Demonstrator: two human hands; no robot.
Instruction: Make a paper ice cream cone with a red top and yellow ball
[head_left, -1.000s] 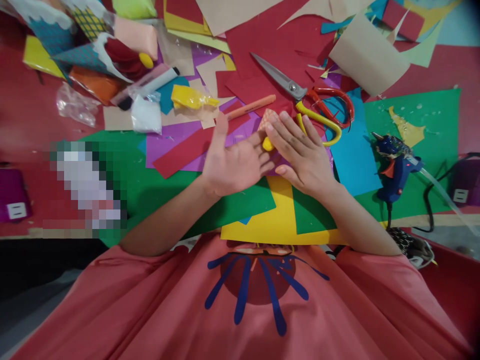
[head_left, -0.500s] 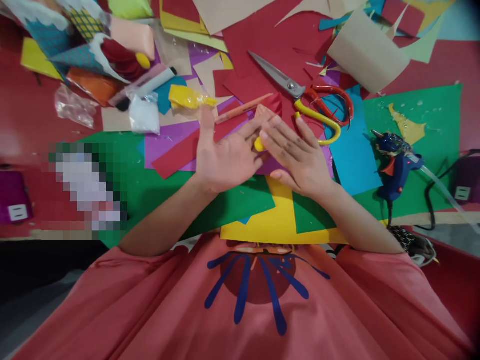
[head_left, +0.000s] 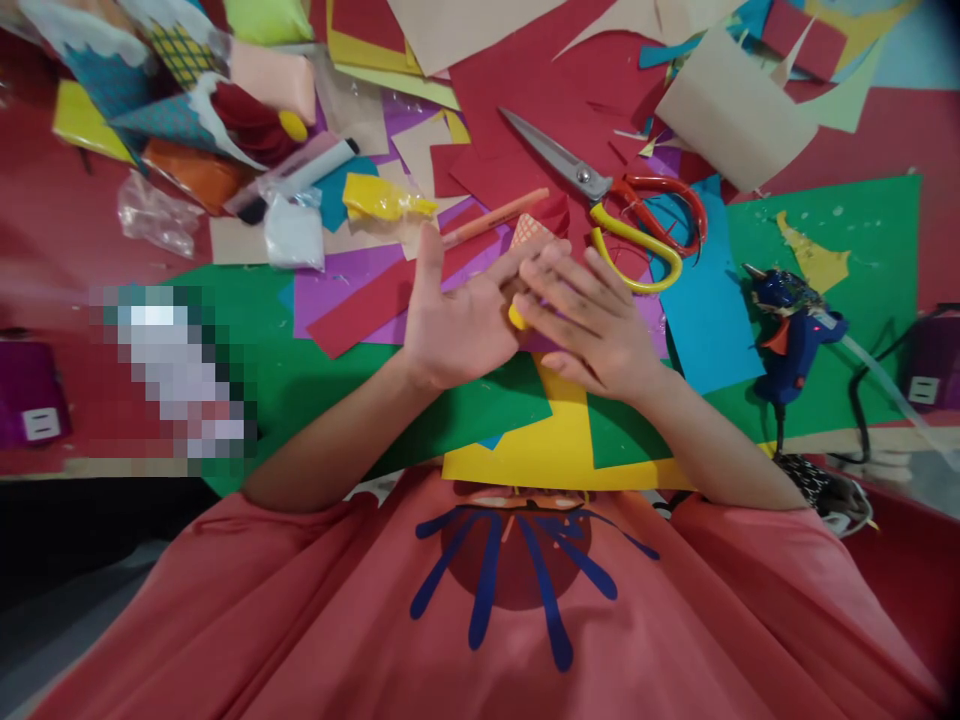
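Observation:
My left hand (head_left: 457, 325) is held palm up over the coloured paper, fingers stretched flat and thumb raised. My right hand (head_left: 600, 325) lies across its fingertips, palm down, fingers also stretched out. A small yellow lump (head_left: 516, 317) is pressed between the two hands, and only its near end shows. Just beyond the fingertips lie a small orange checked piece (head_left: 525, 230) and an orange pen (head_left: 495, 215).
Red-and-yellow-handled scissors (head_left: 622, 215) lie behind my right hand. A blue glue gun (head_left: 791, 330) with its cord rests on green paper at the right. A yellow sheet (head_left: 555, 450) is near my chest. Small plastic bags (head_left: 294, 232) and paper scraps crowd the back left.
My right hand has slid back toward me across the left fingers, and the yellow lump has shifted with it. The left hand has stayed almost in place.

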